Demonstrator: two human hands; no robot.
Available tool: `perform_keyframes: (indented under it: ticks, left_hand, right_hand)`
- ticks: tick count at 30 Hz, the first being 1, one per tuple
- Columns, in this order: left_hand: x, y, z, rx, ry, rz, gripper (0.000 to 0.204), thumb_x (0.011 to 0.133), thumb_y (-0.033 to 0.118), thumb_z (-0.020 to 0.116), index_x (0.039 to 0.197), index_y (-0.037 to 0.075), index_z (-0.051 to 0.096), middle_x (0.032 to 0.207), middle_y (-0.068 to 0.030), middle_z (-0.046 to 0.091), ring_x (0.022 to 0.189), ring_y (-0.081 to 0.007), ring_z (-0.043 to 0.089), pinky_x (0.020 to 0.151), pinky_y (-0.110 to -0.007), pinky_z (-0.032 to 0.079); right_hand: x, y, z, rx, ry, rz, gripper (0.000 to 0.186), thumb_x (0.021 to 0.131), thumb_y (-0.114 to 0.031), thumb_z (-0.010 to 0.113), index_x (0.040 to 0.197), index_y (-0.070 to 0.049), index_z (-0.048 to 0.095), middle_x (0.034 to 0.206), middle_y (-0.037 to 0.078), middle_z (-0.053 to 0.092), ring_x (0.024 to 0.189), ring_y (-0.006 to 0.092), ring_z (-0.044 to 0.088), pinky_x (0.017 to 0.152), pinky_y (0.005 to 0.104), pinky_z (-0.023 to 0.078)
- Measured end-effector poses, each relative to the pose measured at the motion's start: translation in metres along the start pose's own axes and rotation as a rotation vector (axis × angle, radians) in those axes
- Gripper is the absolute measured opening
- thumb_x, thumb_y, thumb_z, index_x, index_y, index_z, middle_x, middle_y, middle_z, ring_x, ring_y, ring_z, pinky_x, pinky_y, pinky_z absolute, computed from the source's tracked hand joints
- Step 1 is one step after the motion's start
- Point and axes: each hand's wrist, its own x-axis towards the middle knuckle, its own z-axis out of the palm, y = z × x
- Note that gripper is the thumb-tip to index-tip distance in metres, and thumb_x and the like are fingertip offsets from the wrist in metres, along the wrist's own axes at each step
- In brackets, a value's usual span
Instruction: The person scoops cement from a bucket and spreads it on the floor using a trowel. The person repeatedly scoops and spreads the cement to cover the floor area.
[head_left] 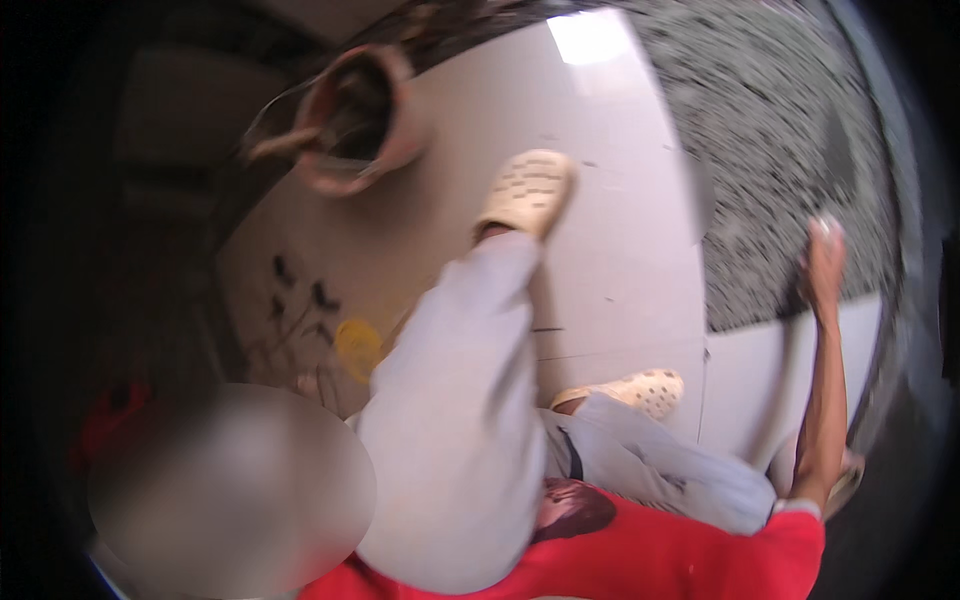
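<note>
"Where is the right arm (820, 450)?"
"Along the frame's right side; the forearm (830, 380) rises nearly straight from the lower right; the wrist (827, 312) is above it; the right hand (826, 264) points upward, fingertips (826, 227) uppermost."
"And its grip?"
"Too blurred; I can't tell."

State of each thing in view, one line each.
Right hand: at the mortar, grip unclear
Mortar: spread out, rough, grey
Bucket: uncovered, contents unclear
Left clog: worn
Right clog: worn
Pale tiles: laid, marked in places
Yellow round item: on the floor, blurred
</note>
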Motion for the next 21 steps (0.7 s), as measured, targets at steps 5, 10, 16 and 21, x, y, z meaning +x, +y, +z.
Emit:
perform_keyframes:
  ticks: [5, 10, 16, 21]
  left_hand:
    - [-0.002, 0.081, 0.016, -0.147, -0.062, 0.276, 0.055, 0.088, 0.02, 0.072, 0.14, 0.011, 0.059, 0.11, -0.0184, 0.07, 0.093, -0.0294, 0.069, 0.083, -0.042, 0.054]
    - [0.04, 0.177, -0.03, -0.33, 0.1, 0.506, 0.051, 0.09, 0.025, 0.07, 0.137, 0.008, 0.059, 0.111, -0.0187, 0.069, 0.095, -0.0299, 0.068, 0.085, -0.043, 0.054]
    - [0.068, 0.263, -0.111, -0.436, 0.307, 0.646, 0.049, 0.094, 0.031, 0.067, 0.134, 0.005, 0.058, 0.112, -0.019, 0.067, 0.097, -0.0305, 0.066, 0.087, -0.043, 0.053]
    - [0.084, 0.313, -0.169, -0.467, 0.462, 0.699, 0.049, 0.096, 0.036, 0.065, 0.131, 0.002, 0.058, 0.113, -0.0193, 0.066, 0.098, -0.031, 0.065, 0.089, -0.044, 0.052]
  right_hand:
    - [-0.006, -0.05, -0.027, 0.869, 0.066, 0.614, 0.037, 0.104, -0.037, 0.061, 0.116, -0.002, 0.056, 0.094, 0.008, 0.065, 0.066, 0.0159, 0.062, 0.056, 0.0342, 0.05]
    - [-0.005, -0.098, -0.049, 0.855, 0.067, 0.76, 0.033, 0.1, -0.026, 0.061, 0.116, 0.003, 0.055, 0.084, 0.01, 0.065, 0.061, 0.0167, 0.064, 0.049, 0.0332, 0.053]
    - [-0.008, -0.143, -0.041, 1.204, 0.201, 0.786, 0.027, 0.102, -0.023, 0.063, 0.11, -0.001, 0.051, 0.081, 0.008, 0.059, 0.055, 0.0147, 0.06, 0.042, 0.0311, 0.053]
    - [0.003, -0.164, -0.037, 1.134, 0.119, 0.855, 0.049, 0.103, -0.026, 0.058, 0.133, 0.01, 0.042, 0.095, 0.019, 0.064, 0.07, 0.0218, 0.069, 0.05, 0.0351, 0.057]
